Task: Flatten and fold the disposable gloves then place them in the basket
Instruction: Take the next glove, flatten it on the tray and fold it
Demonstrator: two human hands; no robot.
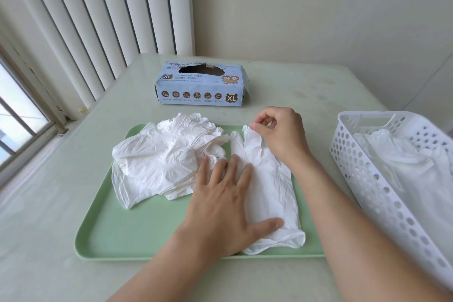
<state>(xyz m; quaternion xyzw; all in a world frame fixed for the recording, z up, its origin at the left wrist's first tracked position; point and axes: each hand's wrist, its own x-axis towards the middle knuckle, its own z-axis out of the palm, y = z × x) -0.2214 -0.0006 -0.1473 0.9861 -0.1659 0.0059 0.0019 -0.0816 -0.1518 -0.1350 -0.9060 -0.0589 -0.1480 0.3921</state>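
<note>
Flat under left hand: glove.

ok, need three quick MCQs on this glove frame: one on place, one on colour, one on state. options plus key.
1. Where does the blue cardboard glove box stand?
A. on the table beyond the tray
B. inside the basket
C. on the tray

2. What colour is the flat plastic tray?
A. pale green
B. red
C. black

3. What is the right hand doing?
A. pinching the fingertip end of the single white disposable glove
B. resting in the white perforated plastic basket
C. lifting the box

Key: 1 A, the box sits behind the tray's far edge; 2 A, its bare surface is pale green; 3 A, thumb and fingers pinch the glove while the left hand presses it flat.
</note>
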